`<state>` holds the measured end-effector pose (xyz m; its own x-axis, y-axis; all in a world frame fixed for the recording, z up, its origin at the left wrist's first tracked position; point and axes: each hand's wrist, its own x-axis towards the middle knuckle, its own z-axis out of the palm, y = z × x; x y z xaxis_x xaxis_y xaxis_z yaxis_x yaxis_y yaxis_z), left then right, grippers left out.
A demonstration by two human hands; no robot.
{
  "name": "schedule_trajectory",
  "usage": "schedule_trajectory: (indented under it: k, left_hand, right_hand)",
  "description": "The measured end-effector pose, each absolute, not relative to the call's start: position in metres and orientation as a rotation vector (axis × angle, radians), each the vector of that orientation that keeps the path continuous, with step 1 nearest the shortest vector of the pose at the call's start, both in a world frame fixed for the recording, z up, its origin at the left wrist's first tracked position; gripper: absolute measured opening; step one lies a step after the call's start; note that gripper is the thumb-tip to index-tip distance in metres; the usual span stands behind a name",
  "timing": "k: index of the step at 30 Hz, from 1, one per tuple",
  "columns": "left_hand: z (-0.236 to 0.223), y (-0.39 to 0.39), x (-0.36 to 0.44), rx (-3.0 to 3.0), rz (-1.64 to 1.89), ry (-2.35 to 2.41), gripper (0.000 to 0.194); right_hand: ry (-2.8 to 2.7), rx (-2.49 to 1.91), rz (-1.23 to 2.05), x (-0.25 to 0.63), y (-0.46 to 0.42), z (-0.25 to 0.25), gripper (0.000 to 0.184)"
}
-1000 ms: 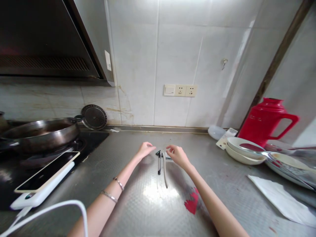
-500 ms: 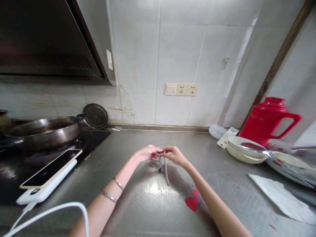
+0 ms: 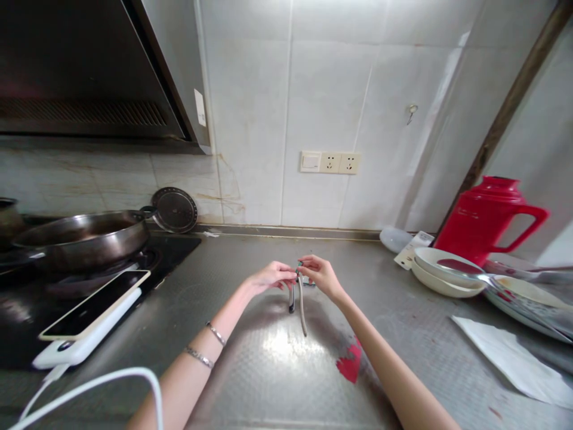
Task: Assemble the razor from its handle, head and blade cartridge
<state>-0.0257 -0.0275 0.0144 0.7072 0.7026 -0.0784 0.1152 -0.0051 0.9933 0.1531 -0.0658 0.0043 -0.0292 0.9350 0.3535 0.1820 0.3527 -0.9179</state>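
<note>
At the centre of the counter my left hand (image 3: 274,276) and my right hand (image 3: 319,275) meet with pinched fingers. Between the fingertips shows a small dark, greenish piece (image 3: 299,266), too small to name. Below it hangs a thin beige-grey cord (image 3: 301,307), its lower end near the metal surface. Beside the cord, under my left fingers, is a narrow black-and-silver piece (image 3: 292,301). A small flat greenish-grey thing (image 3: 308,280) shows under my right fingers. What each hand grips is mostly hidden by the fingers.
A phone (image 3: 96,303) lies on a white power bank (image 3: 87,340) with a white cable (image 3: 111,375), left. Behind is a steel pan (image 3: 85,236) on the stove. At right stand a red thermos (image 3: 481,221), bowls (image 3: 443,280) and a paper napkin (image 3: 514,361). A red patch (image 3: 349,363) marks the counter.
My right hand has lifted slightly up and to the right, turning the small piece so that a greenish part shows between the fingertips. My left hand has barely moved; the cord hangs much as before.
</note>
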Motion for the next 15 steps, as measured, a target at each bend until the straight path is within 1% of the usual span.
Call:
schedule_trajectory:
  k: [6,12,15]
  left_hand:
    - [0.014,-0.026,-0.023,1.574,0.628,0.773,0.032]
    - [0.016,-0.024,-0.025,1.55,0.678,0.837,0.033]
    - [0.016,-0.024,-0.026,1.557,0.671,0.839,0.033]
  right_hand:
    - [-1.513,-1.082,0.838,0.157,-0.063,0.003,0.034]
    - [-1.682,-1.183,0.694,0.164,-0.066,0.006,0.032]
    - [-1.708,-1.197,0.7,0.165,-0.067,0.006,0.032]
